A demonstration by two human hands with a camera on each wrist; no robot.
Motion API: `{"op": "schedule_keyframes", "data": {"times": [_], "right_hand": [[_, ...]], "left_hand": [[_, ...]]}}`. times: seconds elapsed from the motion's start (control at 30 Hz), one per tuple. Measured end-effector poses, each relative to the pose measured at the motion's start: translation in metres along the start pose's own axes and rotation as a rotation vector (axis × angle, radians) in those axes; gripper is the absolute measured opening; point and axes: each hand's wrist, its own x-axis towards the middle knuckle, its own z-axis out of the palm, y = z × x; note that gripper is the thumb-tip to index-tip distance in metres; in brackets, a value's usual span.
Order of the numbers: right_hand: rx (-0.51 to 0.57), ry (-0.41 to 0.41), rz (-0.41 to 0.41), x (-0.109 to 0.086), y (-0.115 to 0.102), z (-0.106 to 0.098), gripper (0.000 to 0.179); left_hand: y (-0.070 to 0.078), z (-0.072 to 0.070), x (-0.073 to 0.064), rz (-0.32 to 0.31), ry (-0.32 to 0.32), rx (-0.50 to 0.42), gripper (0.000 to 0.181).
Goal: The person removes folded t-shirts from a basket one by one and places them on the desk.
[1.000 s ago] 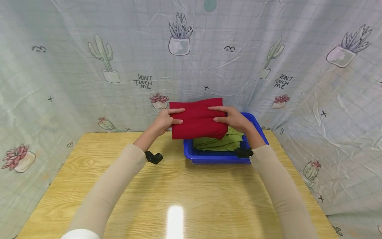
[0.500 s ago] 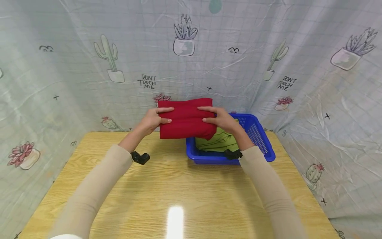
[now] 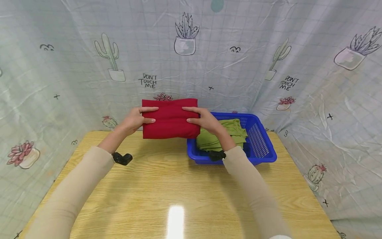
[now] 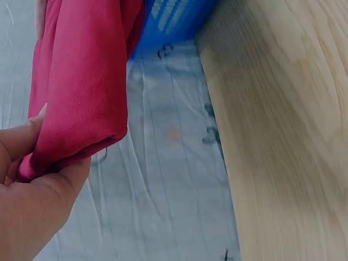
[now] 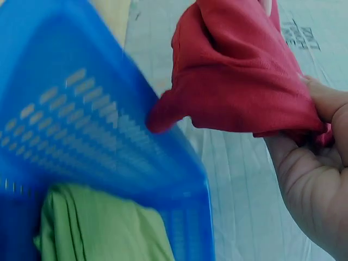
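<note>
A folded red cloth (image 3: 170,119) is held up above the back of the table by both hands. My left hand (image 3: 132,121) grips its left end between thumb and fingers; the left wrist view shows the thumb on one side of the folded layers (image 4: 87,81). At the other end my right hand (image 3: 207,121) pinches the cloth the same way. In the right wrist view a loose red corner (image 5: 166,111) hangs down at the basket's rim. Behind the right forearm stands a blue plastic basket (image 3: 267,146) with a green folded cloth (image 3: 235,127) inside.
The basket rests on the wooden table (image 3: 167,179) at its back right. A dark item (image 3: 247,149) lies beside the green cloth in it. A printed curtain (image 3: 128,49) hangs close behind the table and along both sides.
Both hands have carried the red cloth leftward, from over the basket to mostly left of it. More of the green cloth and basket now shows. The head view has shifted slightly.
</note>
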Motion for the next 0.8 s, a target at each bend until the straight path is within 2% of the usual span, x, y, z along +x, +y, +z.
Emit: {"op": "schedule_keyframes", "data": {"times": [0.2, 0.43, 0.63, 0.8], "right_hand": [[-0.166, 0.061, -0.038, 0.023, -0.006, 0.028, 0.051], [-0.255, 0.097, -0.028, 0.054, -0.005, 0.065, 0.051], [-0.350, 0.160, 0.022, 0.077, 0.003, 0.100, 0.049], [-0.390, 0.171, 0.056, 0.089, 0.021, 0.134, 0.048]], "left_hand": [[-0.008, -0.027, -0.006, -0.015, 0.057, 0.070, 0.057], [-0.029, -0.055, -0.008, -0.062, 0.121, 0.121, 0.058], [-0.053, -0.072, -0.006, -0.067, 0.116, 0.125, 0.060], [-0.087, -0.084, -0.003, -0.066, 0.119, 0.176, 0.061]]}}
